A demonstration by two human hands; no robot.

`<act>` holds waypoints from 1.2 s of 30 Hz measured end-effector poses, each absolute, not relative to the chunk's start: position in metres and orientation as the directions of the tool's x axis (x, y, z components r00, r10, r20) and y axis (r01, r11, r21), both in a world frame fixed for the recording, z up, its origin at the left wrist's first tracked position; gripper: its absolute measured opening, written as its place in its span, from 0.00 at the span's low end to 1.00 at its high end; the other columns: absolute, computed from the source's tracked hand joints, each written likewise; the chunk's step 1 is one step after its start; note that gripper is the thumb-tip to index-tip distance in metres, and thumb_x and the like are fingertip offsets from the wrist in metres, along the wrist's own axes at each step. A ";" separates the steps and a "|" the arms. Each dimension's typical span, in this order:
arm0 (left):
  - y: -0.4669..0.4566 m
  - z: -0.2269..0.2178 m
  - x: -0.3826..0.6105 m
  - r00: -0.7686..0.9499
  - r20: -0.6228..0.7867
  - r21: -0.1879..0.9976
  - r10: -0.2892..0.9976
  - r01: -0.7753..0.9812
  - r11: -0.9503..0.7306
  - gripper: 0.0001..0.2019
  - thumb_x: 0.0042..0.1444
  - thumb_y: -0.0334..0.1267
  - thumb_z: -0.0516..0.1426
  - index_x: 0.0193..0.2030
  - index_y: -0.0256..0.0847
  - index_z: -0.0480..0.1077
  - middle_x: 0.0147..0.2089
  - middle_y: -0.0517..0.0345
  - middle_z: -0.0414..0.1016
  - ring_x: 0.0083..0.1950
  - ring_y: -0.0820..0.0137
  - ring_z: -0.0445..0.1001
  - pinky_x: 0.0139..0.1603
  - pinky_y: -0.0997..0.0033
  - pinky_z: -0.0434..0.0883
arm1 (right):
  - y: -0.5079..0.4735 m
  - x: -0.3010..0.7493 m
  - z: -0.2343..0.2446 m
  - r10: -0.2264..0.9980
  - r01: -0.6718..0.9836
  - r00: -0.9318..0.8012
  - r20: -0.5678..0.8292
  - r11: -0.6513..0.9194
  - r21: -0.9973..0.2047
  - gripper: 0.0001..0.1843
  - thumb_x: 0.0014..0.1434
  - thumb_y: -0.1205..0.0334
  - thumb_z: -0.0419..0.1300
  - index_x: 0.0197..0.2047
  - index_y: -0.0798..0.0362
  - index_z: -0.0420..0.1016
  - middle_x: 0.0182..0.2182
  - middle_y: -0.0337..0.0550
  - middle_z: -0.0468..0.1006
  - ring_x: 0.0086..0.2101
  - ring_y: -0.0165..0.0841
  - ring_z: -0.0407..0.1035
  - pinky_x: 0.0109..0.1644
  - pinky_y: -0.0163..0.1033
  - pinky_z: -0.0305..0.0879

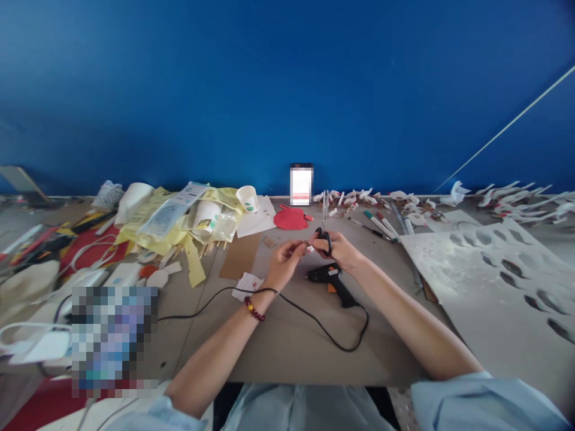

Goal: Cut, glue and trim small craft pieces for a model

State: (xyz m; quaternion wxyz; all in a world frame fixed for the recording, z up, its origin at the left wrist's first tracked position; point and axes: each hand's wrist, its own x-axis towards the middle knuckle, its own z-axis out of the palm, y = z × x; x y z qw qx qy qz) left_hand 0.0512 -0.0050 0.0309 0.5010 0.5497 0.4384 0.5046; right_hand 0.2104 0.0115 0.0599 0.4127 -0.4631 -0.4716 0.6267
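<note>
My right hand (338, 248) grips black-handled scissors (324, 222), whose blades point away from me toward the wall. My left hand (284, 258) pinches a small white and red scrap (309, 248) just in front of the scissors handles. A beaded bracelet circles my left wrist. Below both hands a black hot glue gun (331, 280) lies on the grey cardboard sheet (287, 341), and its black cord (323, 332) loops across the sheet to the left.
A red cut-out (290, 219) and a phone (301, 184) stand at the back centre. Yellow paper, paper cups (247, 198) and sticks pile up at left. Markers (380, 225), white cut-outs and a foam board with oval holes (494, 269) fill the right.
</note>
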 end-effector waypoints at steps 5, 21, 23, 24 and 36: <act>-0.005 0.028 0.050 0.127 0.202 0.974 0.971 0.082 -0.213 0.15 0.55 0.50 0.56 0.33 0.39 0.73 0.29 0.57 0.74 0.28 0.74 0.68 0.26 0.76 0.65 | 0.010 0.206 0.057 0.955 -0.144 -0.214 -0.203 -0.237 -0.961 0.19 0.39 0.50 0.69 0.25 0.56 0.69 0.14 0.31 0.62 0.15 0.21 0.49 0.18 0.32 0.38; -0.004 0.025 0.046 0.063 0.184 0.983 0.981 -0.013 -0.183 0.13 0.55 0.48 0.57 0.30 0.39 0.69 0.26 0.62 0.67 0.26 0.76 0.65 0.26 0.76 0.62 | 0.016 0.229 0.072 0.902 0.156 -0.385 -0.193 -0.143 -0.977 0.22 0.48 0.43 0.63 0.27 0.57 0.72 0.17 0.33 0.61 0.18 0.23 0.51 0.20 0.32 0.43; -0.003 0.026 0.045 0.049 0.165 0.985 0.985 -0.054 -0.162 0.14 0.52 0.49 0.58 0.29 0.39 0.68 0.25 0.62 0.66 0.25 0.77 0.64 0.25 0.76 0.62 | 0.018 0.243 0.080 0.864 0.323 -0.464 -0.195 -0.039 -0.946 0.21 0.49 0.44 0.63 0.26 0.56 0.71 0.18 0.34 0.61 0.20 0.24 0.53 0.22 0.33 0.45; -0.003 0.027 0.045 0.051 0.155 0.986 0.987 -0.071 -0.151 0.14 0.51 0.49 0.59 0.29 0.39 0.68 0.25 0.63 0.66 0.24 0.77 0.63 0.25 0.76 0.62 | 0.019 0.248 0.083 0.844 0.405 -0.496 -0.205 0.016 -0.914 0.20 0.49 0.45 0.63 0.25 0.56 0.71 0.18 0.34 0.61 0.21 0.25 0.53 0.23 0.33 0.45; -0.009 0.039 0.046 0.081 0.120 0.989 0.989 -0.099 -0.112 0.13 0.51 0.47 0.59 0.28 0.37 0.70 0.23 0.64 0.64 0.24 0.77 0.62 0.25 0.76 0.61 | 0.021 0.251 0.078 0.689 0.672 -0.594 -0.416 0.139 -0.728 0.23 0.49 0.40 0.60 0.27 0.55 0.70 0.22 0.37 0.69 0.24 0.29 0.61 0.26 0.33 0.51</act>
